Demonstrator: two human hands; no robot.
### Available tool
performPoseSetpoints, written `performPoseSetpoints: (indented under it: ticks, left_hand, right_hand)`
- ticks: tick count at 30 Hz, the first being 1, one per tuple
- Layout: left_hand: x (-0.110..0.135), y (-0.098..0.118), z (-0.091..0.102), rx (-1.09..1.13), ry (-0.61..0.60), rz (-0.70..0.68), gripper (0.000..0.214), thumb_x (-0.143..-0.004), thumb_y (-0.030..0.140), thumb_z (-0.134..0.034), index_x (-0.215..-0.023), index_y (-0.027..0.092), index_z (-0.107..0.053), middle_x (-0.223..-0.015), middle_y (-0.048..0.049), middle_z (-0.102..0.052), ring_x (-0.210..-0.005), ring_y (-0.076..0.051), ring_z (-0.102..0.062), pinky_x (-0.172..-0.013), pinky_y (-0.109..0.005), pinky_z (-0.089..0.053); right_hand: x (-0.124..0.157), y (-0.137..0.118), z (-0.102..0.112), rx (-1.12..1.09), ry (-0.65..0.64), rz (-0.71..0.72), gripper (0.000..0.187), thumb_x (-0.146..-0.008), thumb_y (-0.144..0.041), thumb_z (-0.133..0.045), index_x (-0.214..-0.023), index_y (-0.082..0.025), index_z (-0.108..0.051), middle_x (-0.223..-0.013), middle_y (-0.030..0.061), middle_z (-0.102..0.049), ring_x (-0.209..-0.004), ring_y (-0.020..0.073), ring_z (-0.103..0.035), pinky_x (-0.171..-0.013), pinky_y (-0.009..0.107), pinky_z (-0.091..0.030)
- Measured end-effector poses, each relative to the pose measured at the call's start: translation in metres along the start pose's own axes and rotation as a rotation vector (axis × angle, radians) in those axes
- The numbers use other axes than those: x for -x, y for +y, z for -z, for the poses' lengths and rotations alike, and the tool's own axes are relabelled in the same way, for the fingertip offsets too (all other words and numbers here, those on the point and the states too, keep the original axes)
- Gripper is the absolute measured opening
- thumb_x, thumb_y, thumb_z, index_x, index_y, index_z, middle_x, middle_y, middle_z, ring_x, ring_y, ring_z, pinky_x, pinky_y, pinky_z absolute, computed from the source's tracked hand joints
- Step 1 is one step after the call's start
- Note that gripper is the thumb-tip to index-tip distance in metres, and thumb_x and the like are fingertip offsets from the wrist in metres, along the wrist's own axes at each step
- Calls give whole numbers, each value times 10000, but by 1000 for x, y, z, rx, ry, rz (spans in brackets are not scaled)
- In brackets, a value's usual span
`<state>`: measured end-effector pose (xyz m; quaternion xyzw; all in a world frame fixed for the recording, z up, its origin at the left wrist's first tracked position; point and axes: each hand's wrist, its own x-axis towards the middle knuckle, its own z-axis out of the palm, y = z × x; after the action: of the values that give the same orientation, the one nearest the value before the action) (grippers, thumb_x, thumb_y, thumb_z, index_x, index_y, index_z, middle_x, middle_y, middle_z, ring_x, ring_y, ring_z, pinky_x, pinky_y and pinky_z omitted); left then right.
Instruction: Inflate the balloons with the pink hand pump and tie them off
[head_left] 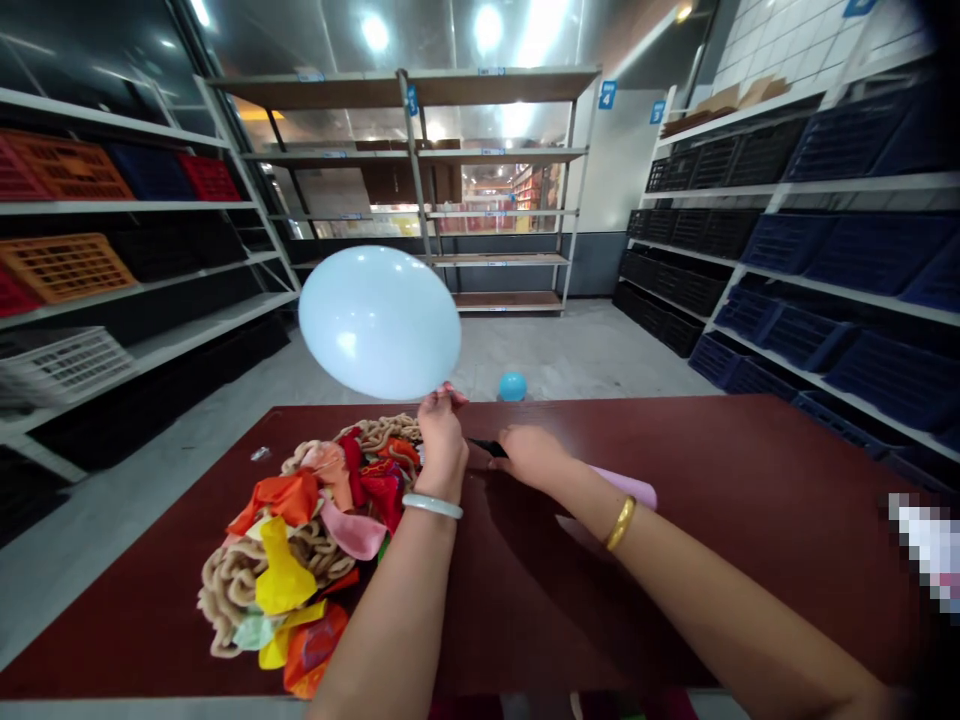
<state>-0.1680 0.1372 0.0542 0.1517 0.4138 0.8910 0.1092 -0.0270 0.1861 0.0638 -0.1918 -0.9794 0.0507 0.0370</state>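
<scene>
Pale balloon (379, 322) is held by the neck above the far edge of the counter (750, 500).
Limp balloon pile (300, 540) is heaped at the near-left corner. The balloon is judged very light, thin-skinned and burstable, so best gripped at the neck. Its long axis runs from neck at lower right to crown at upper left. Left hand (442, 440) fingers are pinched on the neck; right hand (529, 458) is closed over the pump (634, 488).

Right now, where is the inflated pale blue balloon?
The pale blue balloon is left of centre in the head view, neck pinched by the left hand, above the pile of flat balloons.
</scene>
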Motion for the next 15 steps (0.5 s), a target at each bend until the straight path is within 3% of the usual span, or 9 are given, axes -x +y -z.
performPoseSetpoints:
  ticks: [7,12,15]
  left_hand:
    - [15,11,-10,-98,-252,98,197,-851,333,-582,-742,172,-557,-538,14,-536,-526,-108,-502,-574,-240,-386]
    - [23,20,-11,-130,-333,114,243,-869,388,-572,-759,172,-549,-544,20,-522,-507,-99,-449,-537,-233,-343]
    - [23,23,-11,-134,-357,128,254,-874,384,-562,-739,170,-541,-527,28,-496,-489,-91,-422,-516,-228,-323]
  right_hand:
    - [2,-4,-16,28,-35,7,383,-876,-489,-629,-1067,-161,-679,-1038,134,-716,-956,298,-683,-772,327,-486]
    - [-2,0,-10,-64,-63,36,535,-895,-642,-493,-1103,-193,-697,-1064,126,-727,-949,291,-687,-734,308,-472]
    - [-10,9,-7,-175,-76,79,519,-919,-635,-449,-1076,-218,-715,-1027,99,-743,-928,272,-688,-723,297,-460]
